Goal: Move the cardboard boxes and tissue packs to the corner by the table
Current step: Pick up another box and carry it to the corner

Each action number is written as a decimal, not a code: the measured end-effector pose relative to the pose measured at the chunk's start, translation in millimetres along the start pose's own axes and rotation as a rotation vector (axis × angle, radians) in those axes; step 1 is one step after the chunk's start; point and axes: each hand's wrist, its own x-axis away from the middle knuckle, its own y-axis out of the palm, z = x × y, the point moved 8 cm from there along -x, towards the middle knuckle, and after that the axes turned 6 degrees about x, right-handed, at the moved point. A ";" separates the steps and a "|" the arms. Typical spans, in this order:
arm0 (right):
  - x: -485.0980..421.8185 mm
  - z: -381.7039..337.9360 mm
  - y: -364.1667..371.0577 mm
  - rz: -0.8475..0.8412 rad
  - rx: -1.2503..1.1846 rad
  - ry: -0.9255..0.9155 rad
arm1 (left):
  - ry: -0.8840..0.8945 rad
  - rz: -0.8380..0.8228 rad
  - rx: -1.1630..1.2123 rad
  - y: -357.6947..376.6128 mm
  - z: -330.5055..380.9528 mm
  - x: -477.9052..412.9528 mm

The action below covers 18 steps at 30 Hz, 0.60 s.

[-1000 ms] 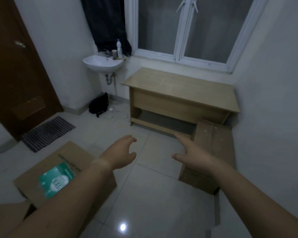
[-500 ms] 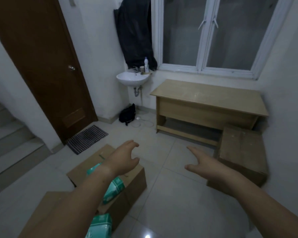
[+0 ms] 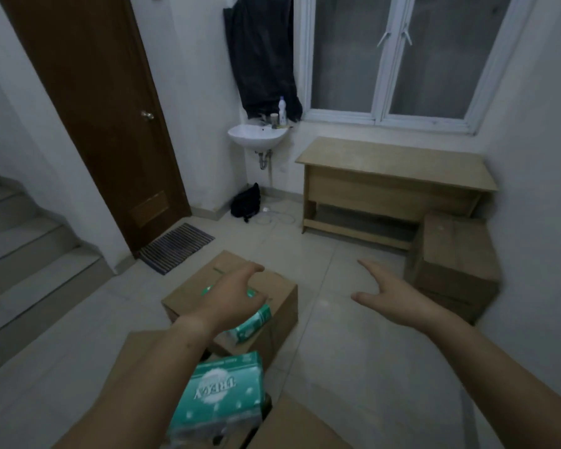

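Tiled floor [image 3: 353,367], wooden table [image 3: 392,163] under window. Left hand [image 3: 230,299] spread empty above cardboard box [image 3: 272,286] bearing tissue pack [image 3: 251,322]. Right hand [image 3: 392,299] spread, empty.

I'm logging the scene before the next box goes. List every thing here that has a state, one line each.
Door: shut.
Window: shut, handles down.
Box by the table: flaps shut, on the floor.
Middle box: flaps shut, green tissue pack lying on top.
Nearer tissue pack: sealed, resting on boxes.
Left hand: open, empty, over the middle box.
Right hand: open, empty.
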 end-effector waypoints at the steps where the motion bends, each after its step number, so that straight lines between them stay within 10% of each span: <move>1: 13.7 -9.7 13.6 -0.004 0.003 0.008 | 0.000 -0.002 -0.013 -4.8 -10.2 16.8; 18: 150.9 -92.3 91.6 0.083 -0.026 0.013 | 0.036 0.011 -0.035 -52.4 -35.7 169.2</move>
